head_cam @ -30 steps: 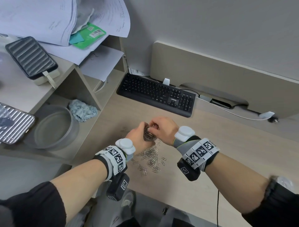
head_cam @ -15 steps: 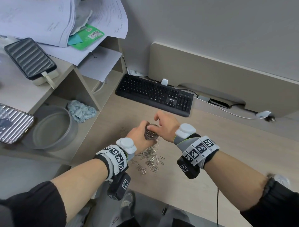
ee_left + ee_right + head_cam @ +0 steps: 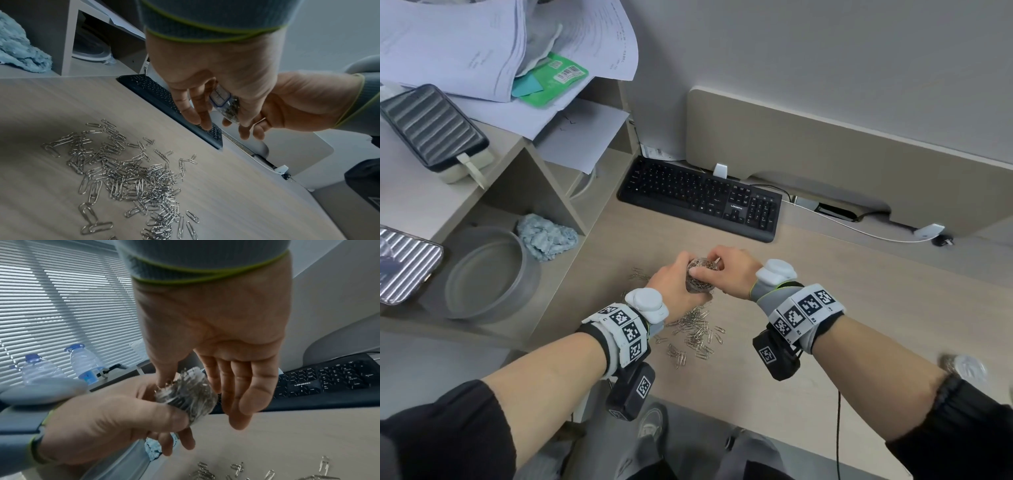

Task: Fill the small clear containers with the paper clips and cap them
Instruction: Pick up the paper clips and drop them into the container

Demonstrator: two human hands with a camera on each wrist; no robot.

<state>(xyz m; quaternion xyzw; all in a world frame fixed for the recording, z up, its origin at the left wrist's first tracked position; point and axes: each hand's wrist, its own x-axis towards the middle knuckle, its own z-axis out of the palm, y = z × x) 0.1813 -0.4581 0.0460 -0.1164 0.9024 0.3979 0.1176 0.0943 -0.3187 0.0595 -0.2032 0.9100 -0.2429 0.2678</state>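
Tabletop [image 3: 825, 308] beneath my hands carries loose paper clips [image 3: 697, 334]. Left hand [image 3: 671, 291] grips the nearly full container [image 3: 700, 279] upright, steadying it; right hand [image 3: 729, 274], fingers relaxed, thumb tamps clips down.

Both forearms converge, wrists close. Left hand [image 3: 674, 284] curled, thumb [image 3: 144, 415] wrapped across toward its fingertips [image 3: 174, 446]. Right hand [image 3: 729, 270] just above, thumb pressing down, fingers [image 3: 246, 394] straight and together, extended beyond the left fingertips.
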